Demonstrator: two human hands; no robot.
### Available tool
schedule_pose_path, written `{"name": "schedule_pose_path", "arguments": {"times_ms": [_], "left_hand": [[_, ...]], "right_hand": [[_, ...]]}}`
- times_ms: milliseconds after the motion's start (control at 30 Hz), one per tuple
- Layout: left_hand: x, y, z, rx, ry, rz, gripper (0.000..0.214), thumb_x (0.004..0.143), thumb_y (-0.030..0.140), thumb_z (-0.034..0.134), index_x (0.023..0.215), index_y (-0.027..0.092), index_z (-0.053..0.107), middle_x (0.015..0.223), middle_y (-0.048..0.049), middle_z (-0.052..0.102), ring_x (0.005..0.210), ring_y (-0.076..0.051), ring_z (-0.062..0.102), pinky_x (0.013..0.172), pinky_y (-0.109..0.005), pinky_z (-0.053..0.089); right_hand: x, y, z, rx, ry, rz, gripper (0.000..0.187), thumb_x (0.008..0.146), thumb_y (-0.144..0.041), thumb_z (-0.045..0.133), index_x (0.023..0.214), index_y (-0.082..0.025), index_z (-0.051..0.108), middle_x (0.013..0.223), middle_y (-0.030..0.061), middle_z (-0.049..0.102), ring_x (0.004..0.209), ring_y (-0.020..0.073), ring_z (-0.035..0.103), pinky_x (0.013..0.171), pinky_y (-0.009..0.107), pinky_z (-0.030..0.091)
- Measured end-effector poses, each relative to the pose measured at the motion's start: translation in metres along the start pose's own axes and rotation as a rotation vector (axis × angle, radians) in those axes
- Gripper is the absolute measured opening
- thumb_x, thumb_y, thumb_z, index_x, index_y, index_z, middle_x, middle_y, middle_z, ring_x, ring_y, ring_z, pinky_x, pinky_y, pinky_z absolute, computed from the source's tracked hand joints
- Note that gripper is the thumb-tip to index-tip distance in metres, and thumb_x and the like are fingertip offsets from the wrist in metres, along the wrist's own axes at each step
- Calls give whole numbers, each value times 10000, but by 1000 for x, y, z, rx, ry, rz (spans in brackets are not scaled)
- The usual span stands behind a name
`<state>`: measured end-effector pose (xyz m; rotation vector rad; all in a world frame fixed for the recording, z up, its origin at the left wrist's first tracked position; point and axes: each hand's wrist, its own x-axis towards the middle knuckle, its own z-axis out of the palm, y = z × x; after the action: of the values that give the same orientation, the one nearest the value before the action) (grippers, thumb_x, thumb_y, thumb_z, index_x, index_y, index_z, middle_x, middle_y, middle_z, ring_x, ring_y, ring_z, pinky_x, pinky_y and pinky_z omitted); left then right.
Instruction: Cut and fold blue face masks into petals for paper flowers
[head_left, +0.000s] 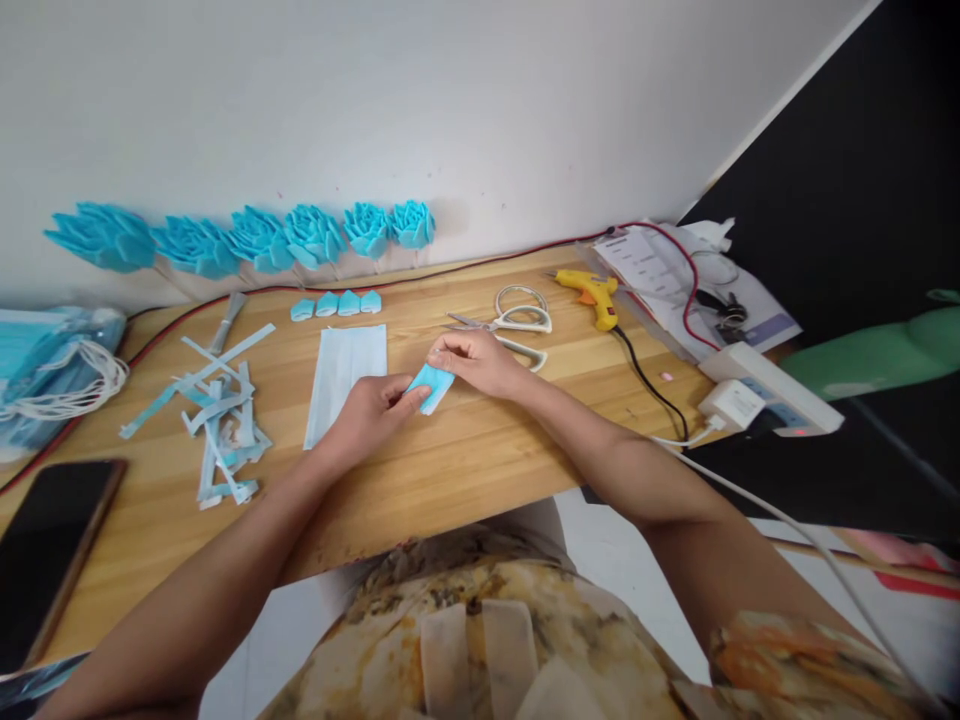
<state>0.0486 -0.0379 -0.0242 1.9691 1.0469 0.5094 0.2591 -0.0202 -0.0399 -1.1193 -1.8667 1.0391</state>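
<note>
My left hand (367,408) and my right hand (480,360) both pinch a small blue folded piece of mask fabric (430,386) just above the wooden table (465,470). A flat blue face mask (345,378) lies right behind my left hand. Several small folded blue petals (335,304) sit in a row beyond it. White-handled scissors (514,323) lie just past my right hand.
Several finished blue fabric flowers (247,240) line the wall. Cut mask strips (221,415) lie at left, with a mask pack (52,370) and a black phone (49,545). A yellow glue gun (594,295), papers (660,265) and a power strip (772,390) lie at right.
</note>
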Motion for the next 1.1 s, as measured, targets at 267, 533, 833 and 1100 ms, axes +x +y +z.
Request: {"name": "schedule_pose_path", "arguments": {"times_ms": [267, 533, 833, 1100], "left_hand": [[0, 0, 1, -29, -1, -18, 446, 899, 496, 480, 584, 184, 427, 535, 33, 403, 540, -103, 371, 546, -262, 253], [0, -5, 6, 43, 80, 13, 416, 887, 449, 492, 593, 190, 352, 573, 45, 294, 564, -97, 290, 546, -260, 214], [-1, -1, -1, 47, 30, 50, 421, 909, 460, 482, 599, 178, 437, 572, 32, 372, 580, -112, 354, 569, -260, 259], [-2, 1, -2, 53, -35, 48, 427, 903, 481, 459, 605, 188, 373, 594, 37, 294, 583, -109, 295, 555, -261, 233]], "right_hand": [[2, 1, -3, 146, -63, 39, 510, 848, -663, 602, 775, -159, 633, 662, -28, 520, 619, 94, 423, 584, 259, 321], [-1, 1, 1, 166, -149, 57, 389, 789, -539, 729, 835, -159, 662, 710, -31, 581, 647, 97, 469, 593, 236, 345], [-1, -1, 3, 121, -125, 49, 429, 816, -578, 683, 765, -154, 645, 655, -36, 549, 614, 92, 440, 570, 235, 314], [-3, -1, 5, 38, -88, -13, 488, 876, -608, 602, 667, -170, 549, 607, -55, 434, 607, 87, 397, 572, 248, 272]]}}
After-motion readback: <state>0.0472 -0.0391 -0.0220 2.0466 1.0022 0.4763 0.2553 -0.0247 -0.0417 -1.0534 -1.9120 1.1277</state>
